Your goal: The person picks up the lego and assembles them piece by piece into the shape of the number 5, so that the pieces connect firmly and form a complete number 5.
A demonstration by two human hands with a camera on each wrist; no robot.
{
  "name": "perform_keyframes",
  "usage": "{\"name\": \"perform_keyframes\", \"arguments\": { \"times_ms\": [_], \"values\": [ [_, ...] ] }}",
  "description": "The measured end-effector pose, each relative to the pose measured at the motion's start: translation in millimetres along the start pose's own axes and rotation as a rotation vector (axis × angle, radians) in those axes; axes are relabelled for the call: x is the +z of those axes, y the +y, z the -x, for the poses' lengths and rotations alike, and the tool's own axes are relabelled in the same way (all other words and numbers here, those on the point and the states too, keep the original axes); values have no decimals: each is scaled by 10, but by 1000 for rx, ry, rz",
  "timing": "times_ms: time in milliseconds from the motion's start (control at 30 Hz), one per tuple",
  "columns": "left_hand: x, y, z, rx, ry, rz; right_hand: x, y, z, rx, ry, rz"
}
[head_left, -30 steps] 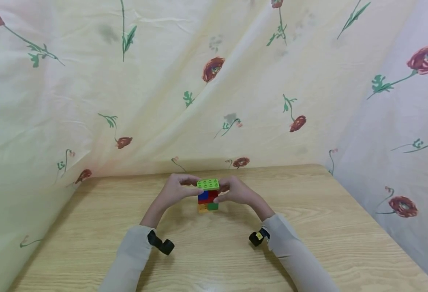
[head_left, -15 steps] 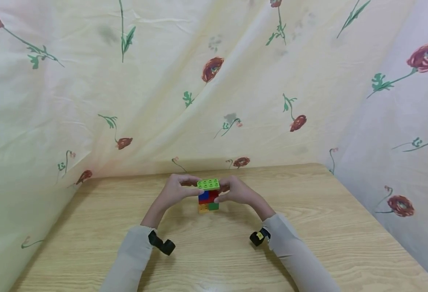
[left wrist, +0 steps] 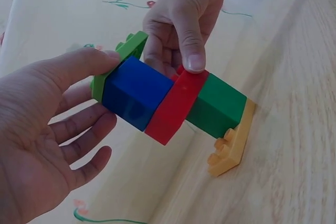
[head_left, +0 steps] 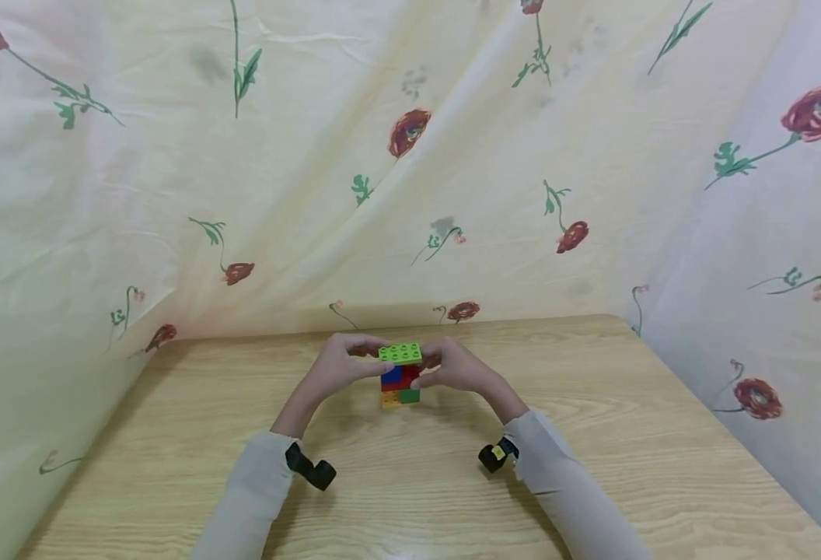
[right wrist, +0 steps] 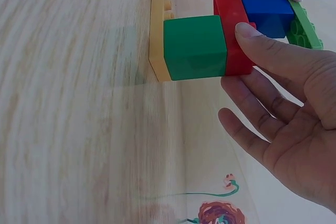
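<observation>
A stack of toy building bricks stands on the table. At its bottom lies a thin orange brick [left wrist: 231,156], with a dark green brick [right wrist: 194,48] on one side of it. Above come a flat red brick [left wrist: 176,106], a blue brick [left wrist: 136,93] and a flat light green brick [head_left: 400,354] on top. My left hand [head_left: 340,364] pinches the light green brick at its left end, thumb in front. On the other side, my right hand [head_left: 455,367] grips the flat red brick, its thumb [right wrist: 252,32] on the front face. The fingers behind the stack are partly hidden.
The wooden table [head_left: 396,498] reaches back to a hanging cloth [head_left: 312,155] printed with red flowers. More of this cloth hangs at the left and right sides. A black wrist camera [head_left: 310,469] is strapped to the left wrist, another wrist camera [head_left: 496,455] to the right.
</observation>
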State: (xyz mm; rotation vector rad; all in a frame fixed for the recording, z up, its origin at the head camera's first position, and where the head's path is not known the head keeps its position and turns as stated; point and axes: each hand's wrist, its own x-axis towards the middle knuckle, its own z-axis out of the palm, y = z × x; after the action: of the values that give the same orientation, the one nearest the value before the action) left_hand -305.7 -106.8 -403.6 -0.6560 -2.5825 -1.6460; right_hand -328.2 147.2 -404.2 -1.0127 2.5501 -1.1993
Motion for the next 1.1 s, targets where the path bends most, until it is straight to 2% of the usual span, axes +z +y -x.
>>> {"name": "perform_keyframes", "arguments": {
  "times_ms": [400,767,1100],
  "values": [
    [48,36,-3,72,25,1,-16,-19,10,2,3,16],
    [54,64,13,40,8,-10,3,9,9,-6,-2,15],
    [27,113,4,43,4,-99,-8,-15,3,-1,-8,-1]
  ]
}}
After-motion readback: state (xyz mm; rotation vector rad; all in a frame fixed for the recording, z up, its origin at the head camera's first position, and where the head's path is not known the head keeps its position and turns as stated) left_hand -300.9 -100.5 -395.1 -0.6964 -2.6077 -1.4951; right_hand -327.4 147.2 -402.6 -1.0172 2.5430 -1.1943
